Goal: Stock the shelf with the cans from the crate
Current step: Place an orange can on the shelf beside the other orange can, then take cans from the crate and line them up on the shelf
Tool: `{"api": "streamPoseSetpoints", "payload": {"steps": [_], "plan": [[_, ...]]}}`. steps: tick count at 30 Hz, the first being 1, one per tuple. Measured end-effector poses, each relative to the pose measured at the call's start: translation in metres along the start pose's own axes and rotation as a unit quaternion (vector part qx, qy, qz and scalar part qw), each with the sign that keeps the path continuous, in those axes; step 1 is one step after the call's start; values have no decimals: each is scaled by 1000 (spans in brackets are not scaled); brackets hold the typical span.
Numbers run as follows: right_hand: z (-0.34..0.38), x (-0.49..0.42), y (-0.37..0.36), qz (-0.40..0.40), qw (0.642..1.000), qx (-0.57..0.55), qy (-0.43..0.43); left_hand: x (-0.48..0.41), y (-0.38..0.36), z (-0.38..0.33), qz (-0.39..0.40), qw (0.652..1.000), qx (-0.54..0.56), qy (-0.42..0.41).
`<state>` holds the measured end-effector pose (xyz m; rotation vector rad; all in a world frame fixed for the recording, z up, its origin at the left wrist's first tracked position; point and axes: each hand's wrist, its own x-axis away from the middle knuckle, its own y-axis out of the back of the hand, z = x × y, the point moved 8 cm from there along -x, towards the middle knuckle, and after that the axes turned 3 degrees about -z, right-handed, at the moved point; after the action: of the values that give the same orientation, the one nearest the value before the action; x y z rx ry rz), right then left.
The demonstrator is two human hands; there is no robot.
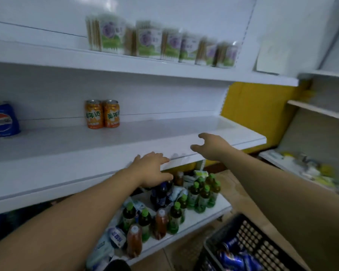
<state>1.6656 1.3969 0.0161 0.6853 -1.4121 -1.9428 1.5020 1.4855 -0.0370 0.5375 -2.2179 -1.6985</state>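
Wide open run on the white metal middle shelf point(164, 132), from centre out to three o'clock, with room to reach right in. At ten o'clock, two upright orange soda cans point(102, 114) stand touching, near the back panel. A blue cola can point(2, 119) blocks nine o'clock. The white upper shelf board point(125, 65) caps the gap at twelve. Green-capped plastic bottles point(202, 194) crowd six o'clock below.

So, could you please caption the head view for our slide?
Open left hand and right hand at the shelf edge, orange cans behind.
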Motion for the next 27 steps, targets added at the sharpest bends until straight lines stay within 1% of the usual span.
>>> {"api": "streamPoseSetpoints", "payload": {"steps": [2, 5, 8, 12, 17, 22, 27], "plan": [[-44, 33, 7, -4, 999, 12, -42, -6, -19, -65, 13, 997, 3, -76], [-110, 83, 7, -5, 993, 23, -113, -5, -66, -137, 68, 987, 3, -146], [-176, 138, -8, -2, 980, 21, -197, 7, -122, -187, 138, 969, 3, -202], [-252, 204, -46, 23, 951, -3, -307, 17, -190, -228, 207, 947, -2, -245], [-313, 253, -105, 64, 923, -59, -376, 17, -272, -253, 267, 927, 1, -263], [-394, 282, -180, 97, 884, -103, -446, 2, -366, -276, 347, 903, -20, -252], [-462, 301, -270, 152, 845, -165, -485, -24, -465, -294, 411, 879, -16, -241]]}}
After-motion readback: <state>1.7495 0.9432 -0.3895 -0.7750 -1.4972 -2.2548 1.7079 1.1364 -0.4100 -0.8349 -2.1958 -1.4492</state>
